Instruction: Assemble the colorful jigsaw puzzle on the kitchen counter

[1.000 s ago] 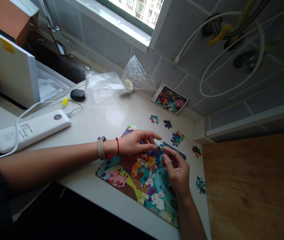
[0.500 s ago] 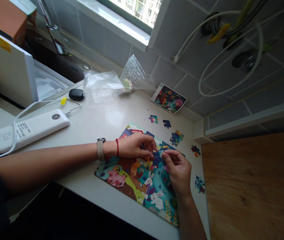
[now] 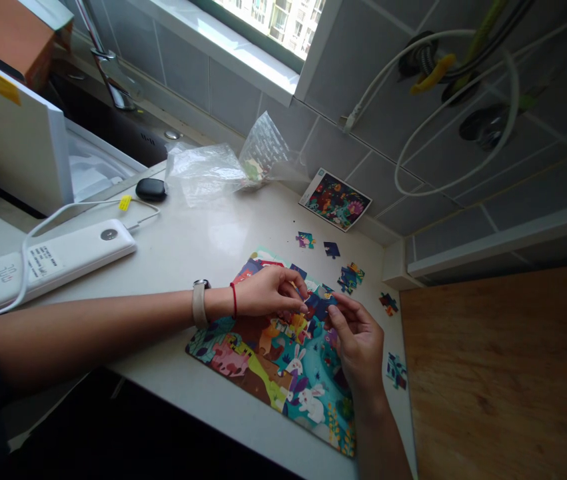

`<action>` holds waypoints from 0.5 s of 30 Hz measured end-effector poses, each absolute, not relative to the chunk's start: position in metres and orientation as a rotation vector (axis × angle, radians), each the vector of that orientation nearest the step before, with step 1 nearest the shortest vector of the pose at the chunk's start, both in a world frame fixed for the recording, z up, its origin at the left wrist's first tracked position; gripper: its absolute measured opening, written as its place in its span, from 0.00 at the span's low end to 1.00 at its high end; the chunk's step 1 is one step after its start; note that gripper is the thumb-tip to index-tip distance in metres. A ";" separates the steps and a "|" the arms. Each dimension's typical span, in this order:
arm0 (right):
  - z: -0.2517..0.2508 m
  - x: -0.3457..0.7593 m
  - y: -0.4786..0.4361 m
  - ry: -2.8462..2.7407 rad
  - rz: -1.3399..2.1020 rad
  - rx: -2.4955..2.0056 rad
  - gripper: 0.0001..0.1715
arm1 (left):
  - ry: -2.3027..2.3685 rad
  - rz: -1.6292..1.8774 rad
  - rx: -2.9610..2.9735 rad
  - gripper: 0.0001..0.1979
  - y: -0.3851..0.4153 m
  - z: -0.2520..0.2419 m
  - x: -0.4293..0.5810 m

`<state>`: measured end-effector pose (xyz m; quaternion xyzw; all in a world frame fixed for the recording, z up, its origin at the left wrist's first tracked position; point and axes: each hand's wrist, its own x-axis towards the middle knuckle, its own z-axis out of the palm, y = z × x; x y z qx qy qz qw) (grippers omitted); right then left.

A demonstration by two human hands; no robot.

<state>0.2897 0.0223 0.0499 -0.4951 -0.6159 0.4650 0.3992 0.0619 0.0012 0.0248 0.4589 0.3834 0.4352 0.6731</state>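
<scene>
A colourful jigsaw puzzle with rabbits and other animals lies on the white counter, mostly pieced together. Near its upper right part is a dark blue puzzle piece, between my two hands. The thumb and forefinger of my right hand pinch the piece's right side. From the left, my left hand reaches over the puzzle, fingers loosely curled, with a gap between thumb and forefinger. Its thumb tip is close beside the blue piece; whether it touches is unclear. My left palm hides part of the puzzle's upper edge.
Several loose pieces, including a dark one and a joined cluster, lie beyond the puzzle. A picture card leans against the tiles. Clear plastic bags, a black case and a white power bank sit to the left.
My right fingers have shifted slightly right, uncovering more of the dark blue piece. My left hand has barely moved, and the view has shifted a little.
</scene>
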 end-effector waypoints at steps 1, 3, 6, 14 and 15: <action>0.050 0.290 0.022 -1.558 1.176 -1.253 0.21 | 0.864 0.986 1.044 0.18 0.001 0.024 0.063; 0.050 0.291 0.023 -1.553 1.188 -1.248 0.21 | 0.869 0.996 1.061 0.16 0.000 0.025 0.063; 0.051 0.289 0.024 -1.549 1.240 -1.228 0.18 | 0.882 1.049 1.080 0.12 0.002 0.029 0.061; 0.054 0.281 0.014 -1.619 1.486 -1.121 0.32 | 0.887 1.152 1.032 0.16 0.005 0.033 0.058; 0.054 0.281 0.015 -1.636 1.455 -1.136 0.31 | 0.894 1.157 1.034 0.17 0.006 0.034 0.057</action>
